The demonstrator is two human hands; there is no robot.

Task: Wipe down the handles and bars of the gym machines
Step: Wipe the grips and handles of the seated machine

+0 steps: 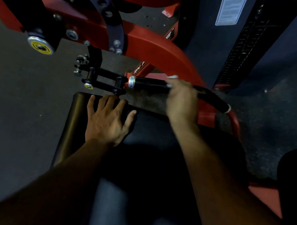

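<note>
A black rubber handle grip (148, 83) with a silver end cap sticks out leftward from the curved red bar (162, 52) of a gym machine. My right hand (181, 100), blurred, lies over the middle of this grip, with thumb and fingers curled round it and white nails showing at the left. No cloth shows in either hand. My left hand (107, 120) rests flat, fingers spread, on the front edge of a black padded seat (72, 127).
A black pin bracket (103, 80) with yellow-capped bolts hangs just left of the grip. Above it is a perforated adjuster plate (107, 13). A dark weight stack tower (248, 40) stands at right. Speckled rubber floor (16, 97) lies all around.
</note>
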